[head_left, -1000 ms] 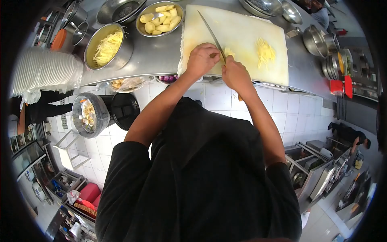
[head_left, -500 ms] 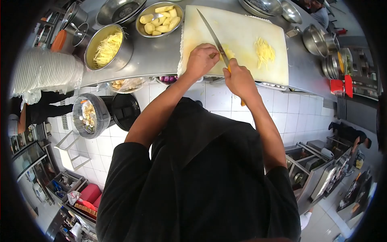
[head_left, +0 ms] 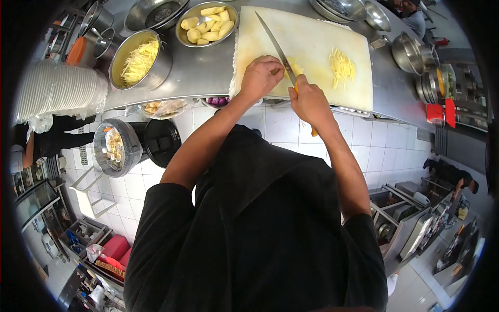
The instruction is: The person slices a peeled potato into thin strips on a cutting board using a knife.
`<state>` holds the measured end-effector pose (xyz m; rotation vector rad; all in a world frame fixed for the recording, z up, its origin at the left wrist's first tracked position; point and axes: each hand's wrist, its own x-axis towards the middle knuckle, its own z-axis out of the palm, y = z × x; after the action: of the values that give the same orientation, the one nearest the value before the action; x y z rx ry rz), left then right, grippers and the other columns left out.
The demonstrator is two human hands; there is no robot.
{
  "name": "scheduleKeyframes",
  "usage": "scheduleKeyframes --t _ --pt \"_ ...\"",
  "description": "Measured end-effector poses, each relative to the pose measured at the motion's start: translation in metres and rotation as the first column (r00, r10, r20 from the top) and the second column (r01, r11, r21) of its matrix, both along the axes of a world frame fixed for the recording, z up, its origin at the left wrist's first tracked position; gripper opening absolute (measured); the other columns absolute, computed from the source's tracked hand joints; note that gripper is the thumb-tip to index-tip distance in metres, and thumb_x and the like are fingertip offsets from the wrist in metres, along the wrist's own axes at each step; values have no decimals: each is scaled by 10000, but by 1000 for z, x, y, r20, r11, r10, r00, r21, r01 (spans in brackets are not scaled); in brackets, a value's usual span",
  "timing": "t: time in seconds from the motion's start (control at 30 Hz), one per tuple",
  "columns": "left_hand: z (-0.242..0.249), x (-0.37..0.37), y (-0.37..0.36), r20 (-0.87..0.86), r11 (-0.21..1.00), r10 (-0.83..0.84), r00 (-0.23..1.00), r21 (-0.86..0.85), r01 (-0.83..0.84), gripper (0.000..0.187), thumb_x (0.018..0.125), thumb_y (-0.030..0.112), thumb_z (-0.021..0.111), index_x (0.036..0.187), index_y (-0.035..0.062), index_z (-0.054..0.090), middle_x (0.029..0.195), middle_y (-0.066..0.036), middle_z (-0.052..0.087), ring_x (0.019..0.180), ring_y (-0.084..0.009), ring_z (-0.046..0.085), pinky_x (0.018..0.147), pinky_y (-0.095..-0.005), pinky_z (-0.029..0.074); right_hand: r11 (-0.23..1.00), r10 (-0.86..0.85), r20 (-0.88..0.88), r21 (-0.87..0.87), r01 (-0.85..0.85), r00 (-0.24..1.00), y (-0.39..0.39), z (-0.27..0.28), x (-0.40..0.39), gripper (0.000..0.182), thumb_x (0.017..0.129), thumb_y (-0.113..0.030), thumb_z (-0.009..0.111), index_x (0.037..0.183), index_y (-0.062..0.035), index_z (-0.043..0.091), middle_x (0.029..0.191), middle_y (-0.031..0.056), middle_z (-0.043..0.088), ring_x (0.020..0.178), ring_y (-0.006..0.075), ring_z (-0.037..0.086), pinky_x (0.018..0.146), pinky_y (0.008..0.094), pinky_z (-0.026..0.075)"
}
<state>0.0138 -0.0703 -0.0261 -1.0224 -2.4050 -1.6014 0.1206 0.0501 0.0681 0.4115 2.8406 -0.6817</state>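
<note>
On the white cutting board [head_left: 306, 31], my right hand [head_left: 310, 101] is wrapped round the yellow handle of a long knife [head_left: 275, 44]. The blade points up and to the left. My left hand [head_left: 261, 78] rests on the board just left of the blade, with its fingers curled and pressed together; what they hold, if anything, is hidden. Thin yellow slices [head_left: 296, 67] lie by the blade on its right side. Further right on the board is a loose pile of yellow shreds [head_left: 342, 68].
A pot of yellow shreds [head_left: 165, 67] and a bowl of peeled yellow pieces [head_left: 183, 37] stand left of the board. Wrapped plates [head_left: 62, 93] sit far left; metal bowls [head_left: 407, 53] stand at right. A lined bin [head_left: 132, 151] is below. Other people appear at the edges.
</note>
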Motion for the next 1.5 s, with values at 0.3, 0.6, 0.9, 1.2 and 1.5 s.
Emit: scheduleKeyframes --t 0.3,0.6,0.9,1.2,1.5 --pt "-1 0 1 -4 1000 11 1000 -1 -11 95 790 87 715 857 23 733 938 -95 711 822 -266 678 744 -343 547 1000 -6 -19 1 6 1000 2 -15 -6 242 939 -171 555 1004 47 473 796 325 640 807 504 634 765 558 499" --pt "-3 -1 1 -2 1000 9 1000 10 -9 85 785 74 714 850 22 730 911 -91 709 799 -259 679 725 -340 548 1000 -27 -21 -10 27 999 10 -17 -16 253 944 -182 528 1043 48 490 862 327 650 862 502 641 805 551 506" --pt "-2 -1 1 -69 1000 15 997 -4 -15 86 799 86 704 854 28 735 916 -93 710 799 -275 678 721 -350 547 999 -43 42 -11 43 998 0 5 0 253 956 -193 536 1040 38 473 856 323 647 864 497 639 806 552 501" --pt "-2 -1 1 -44 1000 5 999 7 -4 96 805 97 704 855 22 738 916 -97 709 814 -275 679 742 -351 542 999 -28 44 -24 29 999 0 5 0 242 953 -179 539 1021 46 479 836 320 649 853 503 639 806 560 495" --pt "-1 0 1 -25 1000 -1 1000 7 1 94 809 94 701 860 23 738 907 -94 703 804 -272 671 733 -351 537 999 -21 51 -37 23 998 3 2 -2 251 949 -179 542 1016 56 483 837 327 647 856 499 639 807 553 496"
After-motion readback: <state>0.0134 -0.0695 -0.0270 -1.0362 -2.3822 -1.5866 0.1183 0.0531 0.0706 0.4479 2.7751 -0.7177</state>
